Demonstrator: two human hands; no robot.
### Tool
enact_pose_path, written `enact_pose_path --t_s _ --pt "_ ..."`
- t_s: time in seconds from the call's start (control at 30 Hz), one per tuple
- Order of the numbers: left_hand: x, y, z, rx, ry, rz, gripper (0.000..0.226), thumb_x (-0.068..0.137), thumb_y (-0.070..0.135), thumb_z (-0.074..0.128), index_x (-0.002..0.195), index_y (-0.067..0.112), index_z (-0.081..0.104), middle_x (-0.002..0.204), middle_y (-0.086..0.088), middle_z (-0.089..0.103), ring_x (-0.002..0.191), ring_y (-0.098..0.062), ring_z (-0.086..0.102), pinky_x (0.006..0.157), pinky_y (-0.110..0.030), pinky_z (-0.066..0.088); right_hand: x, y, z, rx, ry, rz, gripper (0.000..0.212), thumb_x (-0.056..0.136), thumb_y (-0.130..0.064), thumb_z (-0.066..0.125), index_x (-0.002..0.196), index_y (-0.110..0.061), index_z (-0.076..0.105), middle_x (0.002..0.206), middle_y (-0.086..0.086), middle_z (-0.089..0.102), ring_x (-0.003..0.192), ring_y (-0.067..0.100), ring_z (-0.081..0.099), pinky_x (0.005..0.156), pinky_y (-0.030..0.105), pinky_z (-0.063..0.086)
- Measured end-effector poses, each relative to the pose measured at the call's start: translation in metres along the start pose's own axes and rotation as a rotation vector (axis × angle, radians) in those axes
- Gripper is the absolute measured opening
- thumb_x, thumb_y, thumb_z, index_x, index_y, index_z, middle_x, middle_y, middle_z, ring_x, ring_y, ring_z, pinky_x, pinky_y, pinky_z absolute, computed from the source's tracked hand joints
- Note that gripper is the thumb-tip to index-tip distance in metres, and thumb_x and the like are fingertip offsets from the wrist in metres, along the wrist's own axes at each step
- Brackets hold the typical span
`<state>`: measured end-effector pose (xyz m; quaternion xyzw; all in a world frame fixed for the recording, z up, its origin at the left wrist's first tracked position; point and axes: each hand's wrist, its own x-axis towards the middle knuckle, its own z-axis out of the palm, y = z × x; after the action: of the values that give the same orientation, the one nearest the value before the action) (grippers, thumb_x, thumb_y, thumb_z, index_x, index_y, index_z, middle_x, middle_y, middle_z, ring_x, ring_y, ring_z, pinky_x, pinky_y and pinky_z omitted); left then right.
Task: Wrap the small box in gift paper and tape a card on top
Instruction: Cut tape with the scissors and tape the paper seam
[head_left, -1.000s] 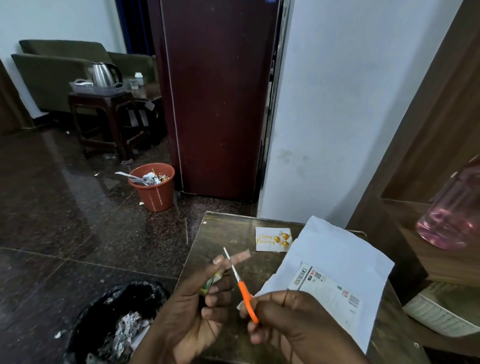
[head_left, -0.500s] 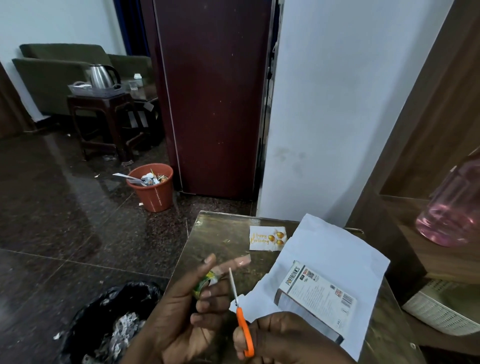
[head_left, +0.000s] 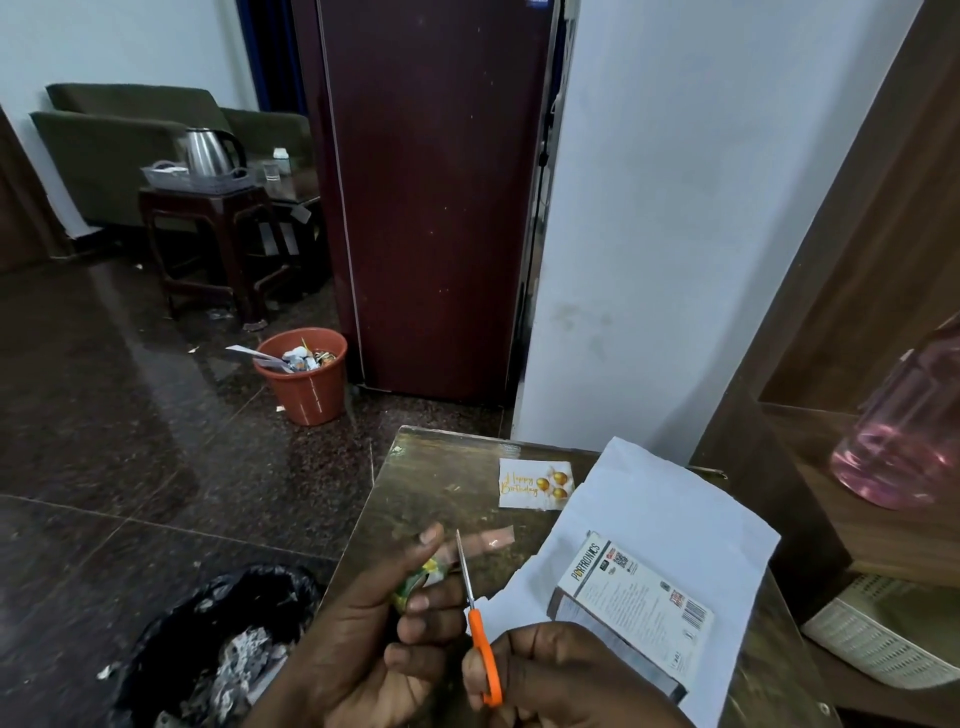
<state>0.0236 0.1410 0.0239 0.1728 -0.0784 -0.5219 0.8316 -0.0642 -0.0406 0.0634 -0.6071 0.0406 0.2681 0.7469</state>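
Observation:
A small printed box (head_left: 631, 608) lies on a white sheet of paper (head_left: 660, 525) on the brown table (head_left: 441, 483). A "Happy Birthday" card (head_left: 535, 484) lies flat near the table's far edge. My left hand (head_left: 379, 639) grips a green-and-yellow tape roll (head_left: 423, 574), and a clear strip of tape (head_left: 491, 539) sticks out from it to the right. My right hand (head_left: 566, 675) holds orange-handled scissors (head_left: 480, 644) whose blades cross the strip close to the roll.
A black bin bag (head_left: 218, 644) with rubbish stands on the floor left of the table. An orange bucket (head_left: 306, 382) sits by the dark red fridge (head_left: 436, 197). A wooden shelf unit with a pink bottle (head_left: 904, 431) and a basket (head_left: 883, 639) is on the right.
The scissors shifted from a slant to nearly upright, with the blades now across the tape strip. The view tilted, so the box shows in full on the paper.

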Motion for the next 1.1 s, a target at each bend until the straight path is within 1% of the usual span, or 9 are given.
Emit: enact_pose_path --t_s 0.17,0.37,0.53,0.7,0.77,0.87,0.97,1.03,1.1 --pt "-0.001 0.006 0.003 -0.004 0.075 0.008 0.062 0.103 0.029 0.063 0.153 -0.001 0.041 0.069 0.003 0.036 0.053 -0.004 0.044 0.043 -0.016 0.042 0.006 0.000 -0.004 0.035 0.045 -0.043 0.010 0.089 -0.027 0.071 0.089 -0.019 0.078 0.083 -0.004 0.074 0.077 0.008 0.070 0.077 0.023 0.054" --pt "-0.005 0.013 0.008 0.043 0.216 0.204 0.094 0.059 0.023 0.101 0.138 -0.006 0.059 0.064 0.002 0.030 0.044 -0.004 0.036 0.033 -0.015 0.030 0.013 -0.001 0.007 0.087 0.153 0.009 0.014 0.091 -0.013 0.071 0.086 -0.002 0.077 0.091 0.021 0.071 0.067 0.026 0.067 0.063 0.032 0.056" --pt "-0.011 0.017 0.011 0.070 0.277 0.313 0.091 0.061 0.028 0.100 0.138 -0.002 0.060 0.065 0.002 0.030 0.043 -0.003 0.034 0.033 -0.017 0.033 0.034 -0.002 0.033 -0.002 0.330 -0.040 0.028 0.095 -0.020 0.070 0.090 0.007 0.070 0.070 0.017 0.068 0.052 0.022 0.065 0.048 0.022 0.048" --pt "-0.020 0.029 0.009 0.001 0.289 0.449 0.093 0.063 0.023 0.099 0.141 -0.003 0.057 0.066 0.003 0.030 0.041 -0.003 0.034 0.031 -0.016 0.034 0.035 -0.003 0.040 0.102 -0.044 -0.003 0.015 0.092 -0.014 0.073 0.094 0.001 0.072 0.094 0.020 0.068 0.072 0.023 0.067 0.065 0.027 0.056" --pt "-0.025 0.034 0.008 -0.042 0.274 0.485 0.093 0.064 0.021 0.098 0.143 -0.001 0.055 0.066 0.005 0.031 0.042 -0.003 0.035 0.030 -0.016 0.034 0.033 -0.004 0.036 0.107 -0.065 0.009 0.013 0.094 -0.013 0.071 0.094 0.000 0.073 0.099 0.022 0.067 0.075 0.024 0.067 0.067 0.028 0.056" --pt "-0.028 0.035 0.008 -0.051 0.227 0.492 0.091 0.067 0.024 0.097 0.144 -0.001 0.055 0.066 0.006 0.033 0.044 -0.004 0.037 0.032 -0.015 0.035 0.038 -0.006 0.040 0.029 0.133 0.066 0.019 0.097 -0.013 0.067 0.094 0.005 0.071 0.088 0.020 0.069 0.066 0.025 0.066 0.060 0.032 0.058" --pt "-0.026 0.029 0.010 -0.022 0.152 0.456 0.086 0.078 0.029 0.091 0.148 0.000 0.050 0.067 0.006 0.032 0.047 -0.004 0.036 0.036 -0.014 0.036 0.053 0.004 0.058 -0.279 0.380 0.177 0.036 0.097 -0.038 0.061 0.089 -0.004 0.073 0.076 0.013 0.074 0.066 0.029 0.072 0.073 0.039 0.061" --pt "-0.025 0.026 0.012 0.006 0.105 0.426 0.081 0.086 0.031 0.084 0.151 0.001 0.046 0.069 0.006 0.033 0.050 -0.004 0.034 0.038 -0.015 0.038 0.060 0.009 0.075 -0.522 0.516 0.195 0.043 0.084 -0.056 0.049 0.093 -0.021 0.072 0.085 0.008 0.077 0.085 0.027 0.075 0.085 0.038 0.060" --pt "-0.025 0.023 0.013 0.044 0.090 0.407 0.079 0.086 0.030 0.083 0.152 0.004 0.047 0.069 0.005 0.033 0.052 -0.004 0.031 0.039 -0.016 0.038 0.064 0.012 0.091 -0.708 0.635 0.178 0.038 0.087 -0.053 0.047 0.107 -0.028 0.069 0.107 0.001 0.074 0.108 0.019 0.069 0.090 0.024 0.050"
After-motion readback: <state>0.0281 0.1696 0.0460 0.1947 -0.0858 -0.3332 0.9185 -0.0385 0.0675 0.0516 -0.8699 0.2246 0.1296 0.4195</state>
